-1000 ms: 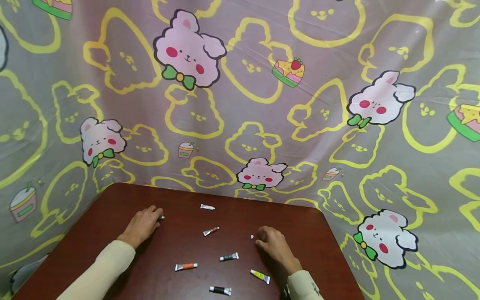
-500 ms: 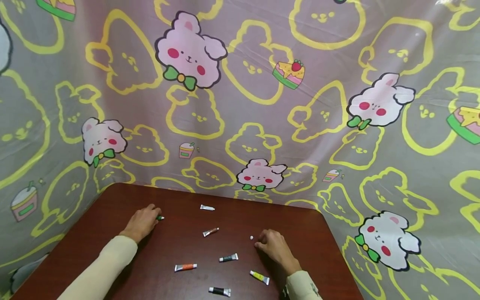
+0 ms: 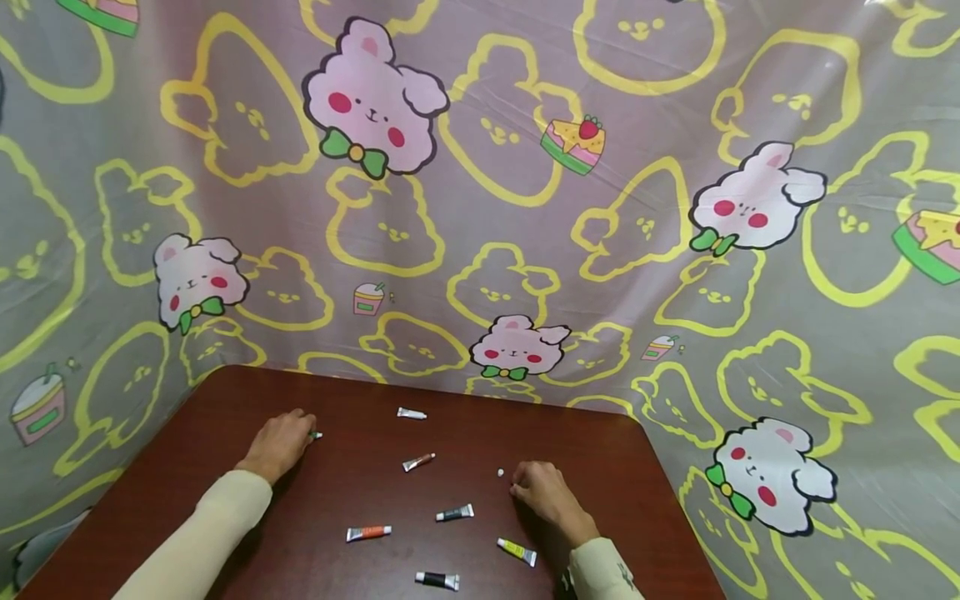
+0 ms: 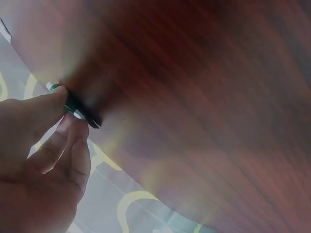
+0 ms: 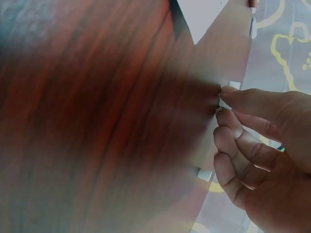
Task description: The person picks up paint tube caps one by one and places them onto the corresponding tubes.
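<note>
In the left wrist view my left hand (image 4: pixel 43 145) pinches a small green paint tube (image 4: pixel 73 104) between thumb and fingertips, its white cap sticking out. Seen from the head, the left hand (image 3: pixel 279 443) covers most of that tube. My right hand (image 3: pixel 550 497) rests low over the table with curled fingers, just right of a small white cap (image 3: pixel 500 472). A small pale thing (image 5: pixel 224 103) shows between the right thumb and index finger; its kind is hard to tell. Another white piece (image 5: pixel 204 174) lies below the curled fingers in the right wrist view.
On the brown table (image 3: pixel 360 467) lie a white tube (image 3: pixel 412 413), a brown tube (image 3: pixel 418 462), a dark grey tube (image 3: pixel 454 512), an orange tube (image 3: pixel 368 532), a yellow tube (image 3: pixel 517 551) and a black tube (image 3: pixel 437 580). A patterned curtain (image 3: pixel 480 208) surrounds the table's far edges.
The head view shifts slightly. My left hand keeps its pinch on the green paint tube, and my right hand stays almost in place beside the white cap.
</note>
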Action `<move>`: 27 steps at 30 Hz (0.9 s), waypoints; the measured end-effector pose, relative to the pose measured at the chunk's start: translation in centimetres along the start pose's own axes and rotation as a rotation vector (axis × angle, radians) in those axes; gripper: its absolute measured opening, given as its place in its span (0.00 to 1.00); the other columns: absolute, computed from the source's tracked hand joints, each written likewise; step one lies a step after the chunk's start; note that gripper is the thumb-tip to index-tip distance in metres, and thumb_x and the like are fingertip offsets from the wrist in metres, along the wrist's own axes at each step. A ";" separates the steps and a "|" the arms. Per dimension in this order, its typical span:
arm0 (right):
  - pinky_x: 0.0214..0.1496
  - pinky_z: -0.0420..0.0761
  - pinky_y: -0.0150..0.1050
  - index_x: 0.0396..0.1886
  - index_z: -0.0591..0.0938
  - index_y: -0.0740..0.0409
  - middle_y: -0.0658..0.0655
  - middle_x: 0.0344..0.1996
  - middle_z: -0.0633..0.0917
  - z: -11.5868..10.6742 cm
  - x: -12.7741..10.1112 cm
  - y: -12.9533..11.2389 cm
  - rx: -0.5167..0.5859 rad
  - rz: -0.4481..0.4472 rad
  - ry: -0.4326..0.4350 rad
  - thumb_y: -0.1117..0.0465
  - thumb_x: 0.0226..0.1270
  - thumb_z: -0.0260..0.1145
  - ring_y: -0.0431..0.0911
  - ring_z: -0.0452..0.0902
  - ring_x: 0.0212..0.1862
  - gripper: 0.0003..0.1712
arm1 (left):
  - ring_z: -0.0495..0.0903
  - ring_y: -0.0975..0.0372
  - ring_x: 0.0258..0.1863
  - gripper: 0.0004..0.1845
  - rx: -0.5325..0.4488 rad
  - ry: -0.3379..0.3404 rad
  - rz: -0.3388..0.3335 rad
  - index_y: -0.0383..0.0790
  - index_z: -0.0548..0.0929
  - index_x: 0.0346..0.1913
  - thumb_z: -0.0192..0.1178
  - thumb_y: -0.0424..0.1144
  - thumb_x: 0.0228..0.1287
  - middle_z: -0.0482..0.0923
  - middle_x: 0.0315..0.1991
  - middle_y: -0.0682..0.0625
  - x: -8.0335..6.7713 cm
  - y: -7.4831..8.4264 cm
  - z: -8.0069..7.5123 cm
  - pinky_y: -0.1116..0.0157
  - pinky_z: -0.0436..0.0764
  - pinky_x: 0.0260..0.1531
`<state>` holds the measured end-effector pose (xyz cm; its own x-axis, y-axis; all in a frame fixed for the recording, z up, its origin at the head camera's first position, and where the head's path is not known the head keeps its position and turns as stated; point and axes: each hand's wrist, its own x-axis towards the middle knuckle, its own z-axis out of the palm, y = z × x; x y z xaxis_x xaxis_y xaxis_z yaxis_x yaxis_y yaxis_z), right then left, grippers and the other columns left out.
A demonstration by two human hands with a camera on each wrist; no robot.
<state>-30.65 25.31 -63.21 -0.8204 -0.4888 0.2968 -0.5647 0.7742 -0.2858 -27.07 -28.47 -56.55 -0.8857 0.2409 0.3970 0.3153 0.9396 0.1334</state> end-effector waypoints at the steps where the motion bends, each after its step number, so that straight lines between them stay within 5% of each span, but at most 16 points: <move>1: 0.31 0.78 0.39 0.34 0.89 0.46 0.42 0.29 0.87 0.3 0.0 0.3 -0.001 0.000 0.002 0.54 0.67 0.80 0.34 0.79 0.31 0.06 | 0.82 0.48 0.28 0.13 0.008 0.005 0.008 0.40 0.80 0.31 0.77 0.28 0.59 0.77 0.28 0.47 0.0 0.0 0.0 0.50 0.84 0.30; 8: 0.28 0.76 0.37 0.33 0.87 0.45 0.42 0.27 0.84 0.8 -0.1 0.3 -0.002 -0.033 0.039 0.56 0.67 0.79 0.34 0.76 0.29 0.07 | 0.78 0.49 0.33 0.14 0.051 0.020 0.025 0.43 0.79 0.31 0.78 0.31 0.60 0.82 0.28 0.47 -0.2 0.2 -0.5 0.48 0.81 0.35; 14: 0.26 0.75 0.40 0.32 0.85 0.50 0.43 0.24 0.84 -3.3 0.0 -4.8 0.016 -0.059 0.085 0.62 0.67 0.74 0.35 0.75 0.27 0.06 | 0.78 0.49 0.36 0.12 0.055 0.010 0.024 0.44 0.81 0.34 0.77 0.37 0.64 0.88 0.32 0.48 -0.3 1.3 -1.2 0.49 0.77 0.38; 18: 0.30 0.78 0.36 0.32 0.84 0.51 0.43 0.24 0.86 -5.8 0.1 -8.4 0.037 0.036 0.070 0.66 0.63 0.76 0.35 0.79 0.28 0.08 | 0.80 0.50 0.34 0.13 0.054 0.024 0.054 0.45 0.80 0.33 0.78 0.37 0.64 0.85 0.30 0.49 -0.3 2.3 -1.4 0.50 0.78 0.36; 27: 0.35 0.82 0.33 0.34 0.84 0.51 0.43 0.27 0.88 -5.9 0.4 -9.8 0.057 0.088 0.043 0.67 0.62 0.76 0.34 0.84 0.31 0.09 | 0.82 0.53 0.32 0.14 0.032 0.079 0.141 0.46 0.80 0.34 0.79 0.37 0.61 0.84 0.30 0.51 -0.2 5.1 -1.5 0.54 0.77 0.33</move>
<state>-24.91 19.89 -54.88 -0.8631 -0.4012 0.3066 -0.4958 0.7886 -0.3638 -24.72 -24.07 -54.58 -0.8032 0.3524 0.4803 0.4228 0.9052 0.0428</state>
